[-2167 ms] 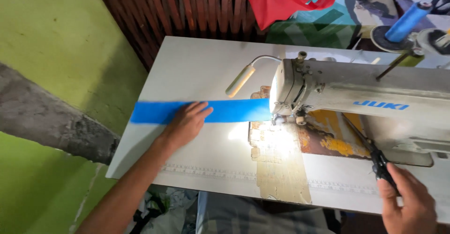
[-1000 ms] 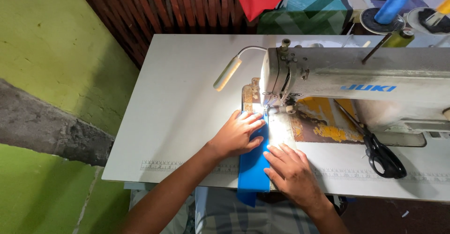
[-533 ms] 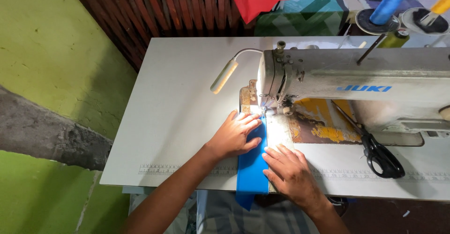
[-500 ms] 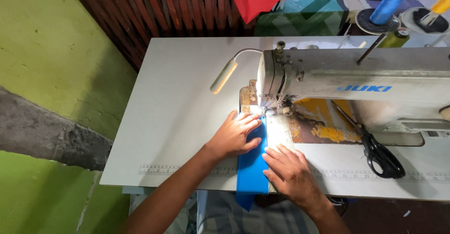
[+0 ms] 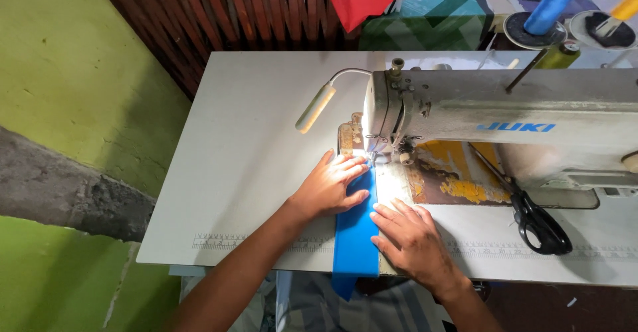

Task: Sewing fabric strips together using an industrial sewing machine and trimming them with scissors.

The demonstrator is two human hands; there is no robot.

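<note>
my left hand [image 5: 327,189] lies flat, fingers spread, on the blue strip [image 5: 355,239]; my right hand [image 5: 411,237] presses its right edge, gripping nothing. the strip runs from under the sewing machine [image 5: 498,116] to the table [image 5: 246,139] edge. a blue label sits on the machine's arm. a blue thread spool [image 5: 553,3] stands behind, and scissors [image 5: 538,222] lie to the right.

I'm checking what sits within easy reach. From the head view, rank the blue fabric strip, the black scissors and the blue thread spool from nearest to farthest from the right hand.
From the right hand:
1. Blue fabric strip, touching it on its left.
2. Black scissors, on the table to its right.
3. Blue thread spool, far back at the upper right.
</note>
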